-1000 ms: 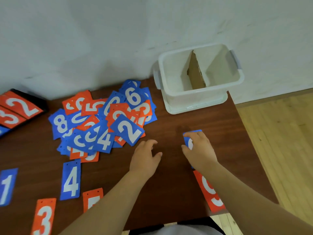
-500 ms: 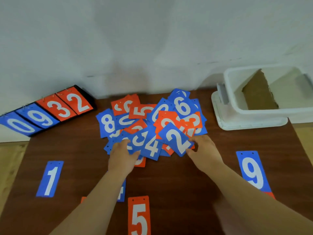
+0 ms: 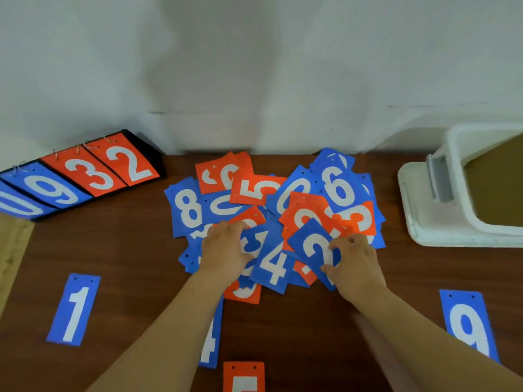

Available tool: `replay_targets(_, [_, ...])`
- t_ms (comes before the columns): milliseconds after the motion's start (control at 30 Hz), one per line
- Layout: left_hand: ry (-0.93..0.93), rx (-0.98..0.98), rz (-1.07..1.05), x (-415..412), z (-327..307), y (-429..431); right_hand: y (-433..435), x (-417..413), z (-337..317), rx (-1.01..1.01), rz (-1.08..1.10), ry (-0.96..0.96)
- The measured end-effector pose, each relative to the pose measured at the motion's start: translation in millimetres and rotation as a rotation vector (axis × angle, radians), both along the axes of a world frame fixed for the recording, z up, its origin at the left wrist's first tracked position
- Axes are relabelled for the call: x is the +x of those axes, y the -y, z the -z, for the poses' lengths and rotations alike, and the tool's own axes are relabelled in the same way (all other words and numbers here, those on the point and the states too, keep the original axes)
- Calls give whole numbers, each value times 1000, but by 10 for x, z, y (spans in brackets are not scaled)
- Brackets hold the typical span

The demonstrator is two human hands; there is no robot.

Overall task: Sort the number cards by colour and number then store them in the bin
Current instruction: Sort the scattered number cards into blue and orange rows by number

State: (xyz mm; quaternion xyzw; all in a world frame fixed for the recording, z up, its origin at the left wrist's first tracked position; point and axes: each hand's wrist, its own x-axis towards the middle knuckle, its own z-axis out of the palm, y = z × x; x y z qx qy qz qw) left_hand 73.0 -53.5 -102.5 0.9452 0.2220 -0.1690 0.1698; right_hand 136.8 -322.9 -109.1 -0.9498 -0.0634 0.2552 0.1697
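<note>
I've got the pile of cards (image 3: 300, 210) mid-desk (image 3: 127, 264), its far edge up against the wall (image 3: 254, 66). Blue and orange faces overlap at all angles. On top I read an 8, a 5, a 6 and a 3; several others are too covered to tell.

Both hands are on the pile's near edge. The left hand (image 3: 226, 247) lies palm-down on the near-left part w/ fingers loosely bent over the cards, gripping nothing I can make out. The right hand (image 3: 356, 261) is on the near-right part and has the blue 2 card (image 3: 314, 244) pinched: fingertips on its face, thumb at its near edge. That card lies tilted on top of the pile. The blue 4 card (image 3: 273, 264) is just left of it, btwn the two hands.

Single cards lie flat on the desk, apart from the pile:
- blue 1 card (image 3: 74, 309), near-left of the pile, well apart
- blue 9 card (image 3: 468, 323), near-right of the pile
- orange 5 card (image 3: 244, 377), straight nearer than the pile, cut off by the frame edge
- second blue 4 card (image 3: 210, 346), nearer than the pile, partly hidden under the left forearm

The bin (image 3: 464, 131) stands right of the pile: white, partly out of frame, w/ a brown cardboard divider (image 3: 498, 188) inside. Far-left of the pile, a flip scoreboard (image 3: 85, 171) shows 0, 9, 3, 2.
</note>
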Motion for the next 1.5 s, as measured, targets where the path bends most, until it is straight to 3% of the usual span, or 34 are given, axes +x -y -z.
replay_targets(200, [157,-307,-231,-144,-67,-82,47,58,22,58,43,-68])
replay_targets(433, [411,-486,-773,-500,-416,-179,167,23,-203,294,241,-52])
replay_targets(567, [480,-553,-937,-766,-633,-59,218,-110,-440,458,388,-47])
replay_targets(767, [477,-617,-933,-1292,-848,214,256,-561,-711,613,459,-98])
replay_targets(1167, [416,-651,-839,-2087,-559,642,443,-1231,-683,533,429,-134])
replay_targets(1500, [197,-347,-490,-1912,-280,865,584,-1380,-750,511,448,-163])
